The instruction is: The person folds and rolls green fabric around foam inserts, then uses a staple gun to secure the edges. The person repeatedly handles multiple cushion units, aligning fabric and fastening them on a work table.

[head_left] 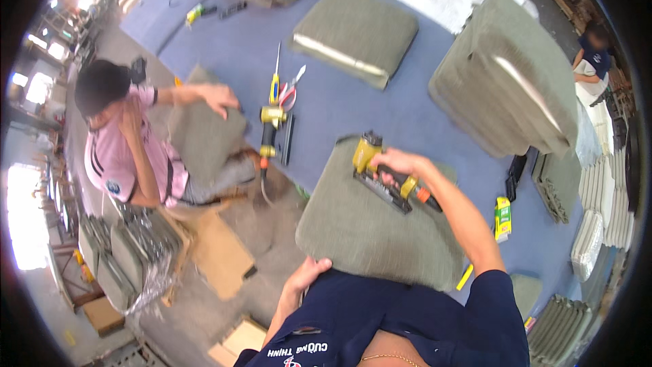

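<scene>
My right hand (401, 164) is wrapped round the handle of a yellow and black pneumatic staple gun (367, 152), held over the far part of a grey-green cushion (373, 224). Whether its nose touches the fabric, I cannot tell. The cushion lies right in front of my body, partly over the table's near edge. At its near left corner my left hand (309, 273) grips the edge, thumb on top and the other fingers hidden underneath.
On the blue table (231, 54) lie a second staple gun (273, 129), a screwdriver (275, 88), scissors (291, 92) and another cushion (356, 34). Stacked cushions (506, 75) stand at the right, near a yellow-green box (502, 217). A co-worker (142, 136) sits at the left, one hand on a cushion.
</scene>
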The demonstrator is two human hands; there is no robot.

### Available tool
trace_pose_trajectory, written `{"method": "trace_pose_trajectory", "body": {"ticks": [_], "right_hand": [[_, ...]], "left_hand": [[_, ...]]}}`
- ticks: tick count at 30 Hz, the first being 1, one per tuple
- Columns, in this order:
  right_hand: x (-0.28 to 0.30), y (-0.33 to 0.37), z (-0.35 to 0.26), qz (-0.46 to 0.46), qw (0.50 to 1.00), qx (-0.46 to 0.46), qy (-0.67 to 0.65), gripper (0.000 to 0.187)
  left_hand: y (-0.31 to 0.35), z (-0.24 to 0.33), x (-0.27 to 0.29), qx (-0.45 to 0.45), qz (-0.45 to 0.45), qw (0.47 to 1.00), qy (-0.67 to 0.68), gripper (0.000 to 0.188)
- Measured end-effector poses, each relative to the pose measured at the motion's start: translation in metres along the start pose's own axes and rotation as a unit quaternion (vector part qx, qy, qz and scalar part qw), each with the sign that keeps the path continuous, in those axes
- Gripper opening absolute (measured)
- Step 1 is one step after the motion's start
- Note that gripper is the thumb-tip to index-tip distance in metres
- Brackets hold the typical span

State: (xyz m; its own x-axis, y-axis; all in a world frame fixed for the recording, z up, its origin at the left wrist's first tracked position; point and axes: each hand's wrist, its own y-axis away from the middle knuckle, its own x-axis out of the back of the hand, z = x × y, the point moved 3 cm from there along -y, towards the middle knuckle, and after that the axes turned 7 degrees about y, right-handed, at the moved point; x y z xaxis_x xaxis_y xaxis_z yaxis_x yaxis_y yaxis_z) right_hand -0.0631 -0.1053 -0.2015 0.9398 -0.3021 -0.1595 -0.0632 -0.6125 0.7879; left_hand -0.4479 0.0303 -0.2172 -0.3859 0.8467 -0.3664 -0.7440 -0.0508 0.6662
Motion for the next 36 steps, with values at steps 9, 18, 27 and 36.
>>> {"method": "trace_pose_trajectory", "body": {"ticks": [9, 18, 27, 36], "right_hand": [[0.019, 0.152, 0.029, 0.384, 0.838, 0.068, 0.382, 0.051], [0.085, 0.203, 0.364, 0.619, 0.734, -0.148, 0.235, 0.056], [0.125, 0.149, 0.364, 0.485, 0.802, -0.131, 0.324, 0.057], [0.03, 0.185, 0.074, 0.26, 0.909, 0.325, -0.02, 0.059]], "left_hand": [[-0.021, 0.065, -0.031, 0.029, -0.131, 0.974, -0.182, 0.112], [-0.05, 0.139, -0.114, 0.038, -0.15, 0.987, 0.042, 0.104], [-0.08, 0.163, -0.13, -0.039, -0.136, 0.989, 0.035, 0.102], [-0.142, 0.114, -0.149, -0.227, 0.09, 0.966, 0.089, 0.091]]}}
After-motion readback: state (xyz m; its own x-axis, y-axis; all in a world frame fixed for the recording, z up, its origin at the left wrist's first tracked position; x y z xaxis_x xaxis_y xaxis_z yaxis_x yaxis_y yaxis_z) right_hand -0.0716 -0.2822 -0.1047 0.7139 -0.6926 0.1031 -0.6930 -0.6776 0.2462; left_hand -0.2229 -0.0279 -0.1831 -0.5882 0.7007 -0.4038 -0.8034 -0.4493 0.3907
